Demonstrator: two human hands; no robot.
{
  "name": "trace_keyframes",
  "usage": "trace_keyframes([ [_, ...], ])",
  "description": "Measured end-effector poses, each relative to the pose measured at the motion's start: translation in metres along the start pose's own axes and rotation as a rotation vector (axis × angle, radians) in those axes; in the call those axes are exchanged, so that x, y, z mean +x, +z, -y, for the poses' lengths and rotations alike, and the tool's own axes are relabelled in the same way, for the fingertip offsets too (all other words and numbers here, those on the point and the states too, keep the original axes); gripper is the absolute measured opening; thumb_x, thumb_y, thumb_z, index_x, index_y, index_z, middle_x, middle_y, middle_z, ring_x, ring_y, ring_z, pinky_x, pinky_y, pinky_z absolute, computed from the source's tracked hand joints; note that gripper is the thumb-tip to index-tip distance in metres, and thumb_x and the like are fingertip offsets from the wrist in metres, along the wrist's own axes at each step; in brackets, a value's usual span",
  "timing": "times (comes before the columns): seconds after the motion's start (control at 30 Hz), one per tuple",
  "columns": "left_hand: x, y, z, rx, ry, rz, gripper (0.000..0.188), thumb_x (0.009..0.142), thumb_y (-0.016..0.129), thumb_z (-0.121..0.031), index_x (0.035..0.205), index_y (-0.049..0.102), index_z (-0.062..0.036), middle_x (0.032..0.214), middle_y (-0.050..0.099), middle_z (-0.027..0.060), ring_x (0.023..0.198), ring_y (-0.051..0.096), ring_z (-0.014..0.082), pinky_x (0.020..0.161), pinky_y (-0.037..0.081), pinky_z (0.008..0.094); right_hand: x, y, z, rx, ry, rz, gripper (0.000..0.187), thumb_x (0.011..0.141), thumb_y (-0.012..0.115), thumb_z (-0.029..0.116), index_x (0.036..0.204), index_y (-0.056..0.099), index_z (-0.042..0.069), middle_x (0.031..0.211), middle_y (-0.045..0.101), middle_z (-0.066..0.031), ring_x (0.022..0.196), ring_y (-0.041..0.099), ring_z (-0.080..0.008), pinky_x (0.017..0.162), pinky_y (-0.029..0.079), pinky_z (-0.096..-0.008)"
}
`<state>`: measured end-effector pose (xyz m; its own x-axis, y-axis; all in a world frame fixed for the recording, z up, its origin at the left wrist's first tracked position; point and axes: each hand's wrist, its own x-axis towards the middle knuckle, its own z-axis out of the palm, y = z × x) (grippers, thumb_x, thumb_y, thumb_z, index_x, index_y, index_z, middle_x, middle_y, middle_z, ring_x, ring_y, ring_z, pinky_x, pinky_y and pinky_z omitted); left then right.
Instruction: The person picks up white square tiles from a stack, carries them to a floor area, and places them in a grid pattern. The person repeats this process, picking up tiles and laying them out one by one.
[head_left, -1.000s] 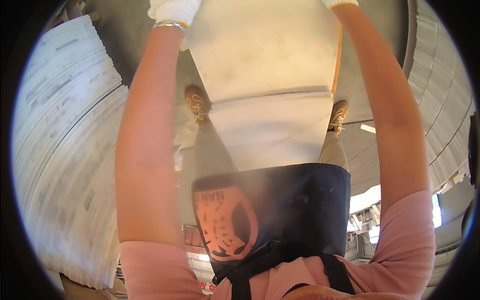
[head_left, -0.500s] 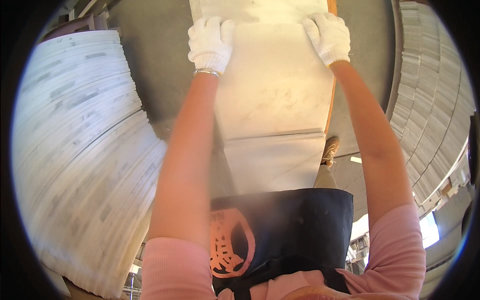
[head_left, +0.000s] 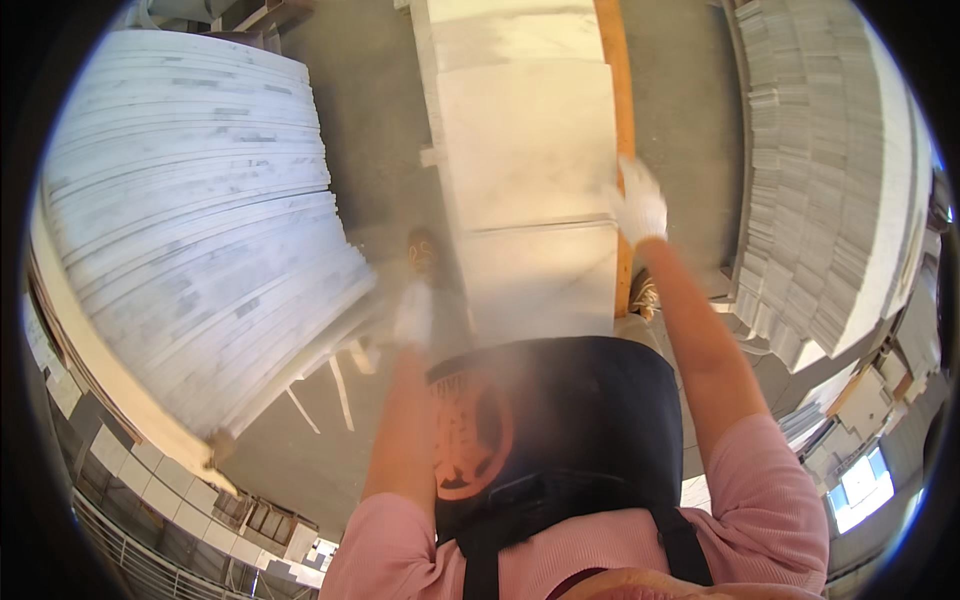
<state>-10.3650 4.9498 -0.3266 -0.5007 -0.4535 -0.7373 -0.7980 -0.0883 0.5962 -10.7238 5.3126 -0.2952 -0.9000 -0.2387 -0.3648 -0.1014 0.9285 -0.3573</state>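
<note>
Pale marble-look slabs run away from me in a row, a larger slab (head_left: 530,145) and a nearer slab (head_left: 540,285) meeting at a thin seam. My right hand (head_left: 641,203), in a white knit glove, is at the right edge of the row beside that seam. Its fingers are stretched out and it grips nothing; whether the fingertips touch the slab is hard to make out. Low on the left of the row, my gloved left hand (head_left: 413,315) is smeared by motion, apart from the slabs, and its fingers cannot be read.
An orange-brown wooden strip (head_left: 625,110) borders the row on the right. A tall stack of white-grey slabs (head_left: 200,150) stands on the left, another stack (head_left: 810,170) on the right. Grey floor (head_left: 375,110) lies between. My dark apron (head_left: 590,430) is close to the near slab.
Both hands have left the far end of the large slab and come back toward me. The left has dropped beside the row; the right is near the seam. The view has shifted.
</note>
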Motion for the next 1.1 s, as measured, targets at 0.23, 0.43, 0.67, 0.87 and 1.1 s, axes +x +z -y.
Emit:
trace_keyframes([
  [0.23, -0.159, -0.088, 0.026, 0.079, -0.141, 0.028, 0.061, 0.099, 0.058, -0.049, 0.142, 0.053, -0.0056, 0.134, 0.063, 0.0205, 0.122, 0.062, 0.0332, 0.102, 0.049, 0.0426, -0.206, -0.066, -0.053, 0.080, 0.338, 0.529, 0.059, 0.092, 0.058, 0.049, 0.139, 0.058, 0.014, 0.140, 0.059, -0.0174, 0.129, 0.054, -0.0386, 0.106, 0.044, -0.0459],
  [0.43, -0.201, -0.125, -0.020, -0.126, -0.301, -0.070, 0.059, 0.100, 0.057, -0.050, 0.141, 0.055, -0.0074, 0.126, 0.066, 0.0152, 0.110, 0.066, 0.0265, 0.095, 0.053, 0.0408, -0.272, -0.153, -0.068, 0.149, 0.031, 0.314, 0.032, 0.094, 0.059, 0.027, 0.121, 0.065, 0.009, 0.115, 0.069, -0.0097, 0.105, 0.065, -0.0281, 0.091, 0.051, -0.0379],
  [0.67, -0.222, -0.207, -0.030, -0.097, -0.159, 0.192, 0.050, 0.100, 0.057, -0.047, 0.133, 0.060, -0.0099, 0.107, 0.068, 0.0061, 0.090, 0.064, 0.0153, 0.079, 0.052, 0.0329, -0.363, -0.190, -0.001, 0.233, 0.299, 0.551, 0.036, 0.097, 0.061, 0.028, 0.130, 0.066, 0.013, 0.105, 0.067, 0.0007, 0.087, 0.062, -0.0092, 0.075, 0.052, -0.0273],
  [0.87, -0.277, -0.264, 0.079, -0.181, -0.083, 0.136, 0.033, 0.101, 0.055, -0.038, 0.119, 0.062, -0.0113, 0.086, 0.059, -0.0011, 0.065, 0.052, 0.0101, 0.055, 0.042, 0.0270, -0.363, -0.201, 0.094, 0.381, 0.086, 0.581, 0.043, 0.097, 0.063, 0.032, 0.133, 0.065, 0.009, 0.103, 0.067, -0.0010, 0.086, 0.062, -0.0122, 0.070, 0.053, -0.0286],
  [1.1, -0.393, -0.209, 0.170, -0.022, -0.118, -0.022, 0.013, 0.089, 0.061, -0.022, 0.091, 0.071, -0.0145, 0.083, 0.066, 0.0036, 0.079, 0.061, 0.0197, 0.069, 0.048, 0.0358, -0.413, -0.191, 0.004, 0.590, 0.031, 0.324, 0.040, 0.097, 0.063, 0.029, 0.131, 0.066, 0.008, 0.108, 0.070, -0.0040, 0.089, 0.066, -0.0174, 0.075, 0.054, -0.0322],
])
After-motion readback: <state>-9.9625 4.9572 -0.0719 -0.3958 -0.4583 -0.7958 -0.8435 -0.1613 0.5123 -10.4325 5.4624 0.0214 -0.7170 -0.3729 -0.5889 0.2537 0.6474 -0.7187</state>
